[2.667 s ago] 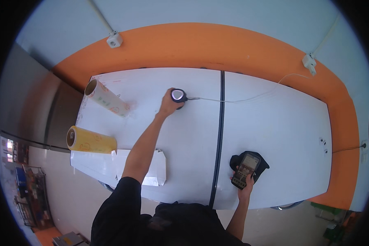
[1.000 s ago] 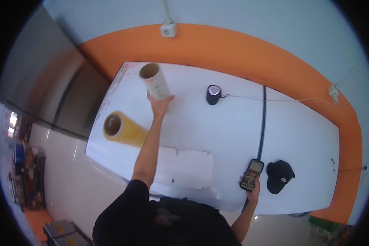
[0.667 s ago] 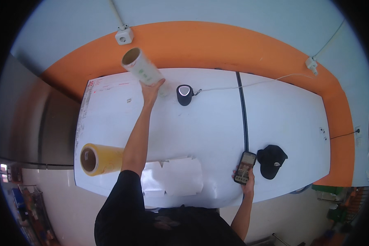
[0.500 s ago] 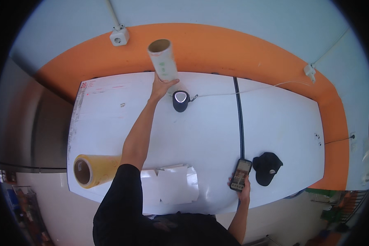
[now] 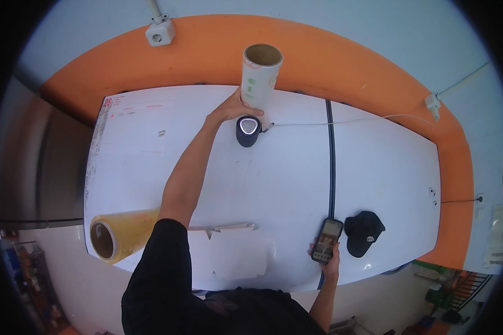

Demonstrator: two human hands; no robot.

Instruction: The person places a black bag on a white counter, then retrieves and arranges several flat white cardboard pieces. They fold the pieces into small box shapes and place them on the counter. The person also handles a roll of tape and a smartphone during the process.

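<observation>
The left hand (image 5: 232,108) grips a white roll (image 5: 258,78) held upright, just above a dark round speaker (image 5: 247,130). The right hand (image 5: 331,262) holds a phone (image 5: 326,240), a black cap (image 5: 363,232) just beside it.

A roll (image 5: 259,78) is held upright in the left hand (image 5: 233,108) at twelve o'clock, at the far edge of the table (image 5: 385,167). A small cylindrical speaker (image 5: 247,130) is set just before the roll, and a cable (image 5: 352,120) is run from it toward two o'clock. A second roll (image 5: 117,240) is laid at eight o'clock on the table's near left corner. A flat carton (image 5: 232,254) is placed at six o'clock. A phone (image 5: 326,240) is held in the right hand (image 5: 331,262) at five o'clock, with a cap (image 5: 363,231) just to its right.
</observation>
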